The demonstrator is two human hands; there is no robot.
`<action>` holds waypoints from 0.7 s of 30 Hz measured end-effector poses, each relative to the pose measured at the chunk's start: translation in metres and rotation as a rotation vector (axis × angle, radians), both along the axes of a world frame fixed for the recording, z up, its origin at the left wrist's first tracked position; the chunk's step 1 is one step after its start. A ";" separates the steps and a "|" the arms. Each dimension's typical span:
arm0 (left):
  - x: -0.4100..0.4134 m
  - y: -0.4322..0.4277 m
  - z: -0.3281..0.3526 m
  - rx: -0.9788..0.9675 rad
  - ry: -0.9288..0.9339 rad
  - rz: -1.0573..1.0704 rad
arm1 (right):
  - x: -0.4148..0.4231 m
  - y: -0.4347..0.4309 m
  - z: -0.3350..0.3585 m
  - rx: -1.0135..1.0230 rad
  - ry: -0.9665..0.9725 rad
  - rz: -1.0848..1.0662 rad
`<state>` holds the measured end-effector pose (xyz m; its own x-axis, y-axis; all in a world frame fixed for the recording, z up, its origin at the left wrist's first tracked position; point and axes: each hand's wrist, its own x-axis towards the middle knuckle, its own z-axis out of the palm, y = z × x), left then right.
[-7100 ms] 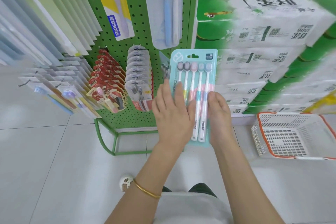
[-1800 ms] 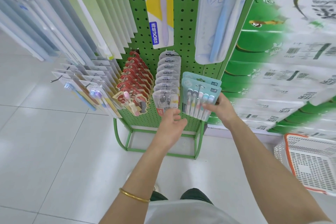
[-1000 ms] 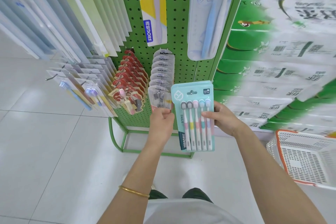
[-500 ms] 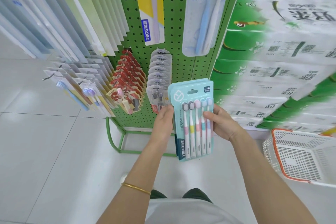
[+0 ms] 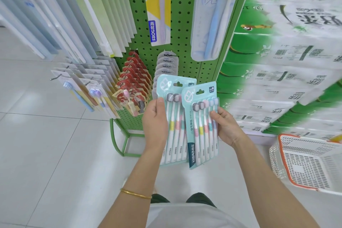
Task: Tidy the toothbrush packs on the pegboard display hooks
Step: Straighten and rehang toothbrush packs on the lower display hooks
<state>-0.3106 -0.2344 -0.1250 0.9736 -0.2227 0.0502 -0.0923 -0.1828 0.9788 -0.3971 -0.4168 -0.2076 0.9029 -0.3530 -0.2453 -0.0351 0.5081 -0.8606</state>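
Both full — left hand grips rear teal pack, right hand pinches front teal pack (strip reads YIBAO).

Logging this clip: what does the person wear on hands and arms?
No gloves on the left hand or the right hand; both forearms are uncovered, no sleeve in view. A thin gold bangle circles the left wrist; the right wrist carries nothing. A pale shirt shows at the bottom edge.
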 end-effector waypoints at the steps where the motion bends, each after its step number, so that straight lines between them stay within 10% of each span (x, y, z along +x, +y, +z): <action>1: 0.002 0.003 0.005 0.026 -0.020 0.017 | -0.001 0.000 0.000 0.003 0.002 0.002; 21: 0.021 0.021 0.020 0.170 -0.079 0.172 | 0.024 -0.011 -0.006 -0.193 0.225 -0.239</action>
